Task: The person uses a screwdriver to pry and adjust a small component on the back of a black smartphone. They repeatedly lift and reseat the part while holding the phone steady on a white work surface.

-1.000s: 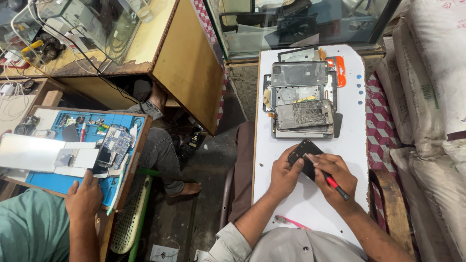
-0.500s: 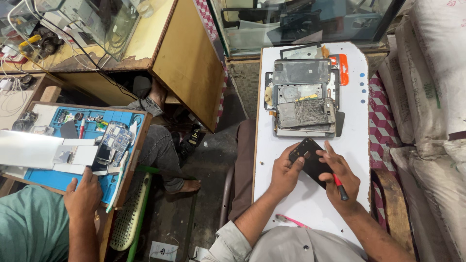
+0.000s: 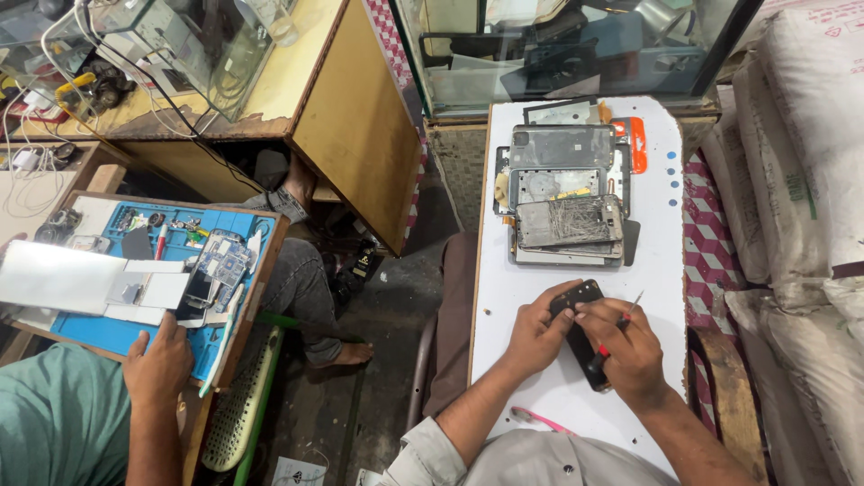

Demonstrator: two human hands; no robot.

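On the white table (image 3: 666,225) lies a black phone (image 3: 577,299), gripped at its left edge by my left hand (image 3: 536,331). My right hand (image 3: 630,349) rests over the phone's lower half and holds a thin red-handled screwdriver (image 3: 619,328) whose metal tip points up and to the right. The middle of the phone is hidden under my fingers.
A stack of phone frames and broken screens (image 3: 565,194) lies further up the table, an orange piece (image 3: 637,144) beside it. A pink strip (image 3: 538,420) lies near my left forearm. At left, another person's hand (image 3: 160,362) rests on a blue repair mat (image 3: 144,270) with circuit boards. White sacks (image 3: 810,162) stand at right.
My hands and the phone have stayed close together; the right hand has shifted a little over the phone. The other person's hand at left has hardly moved.
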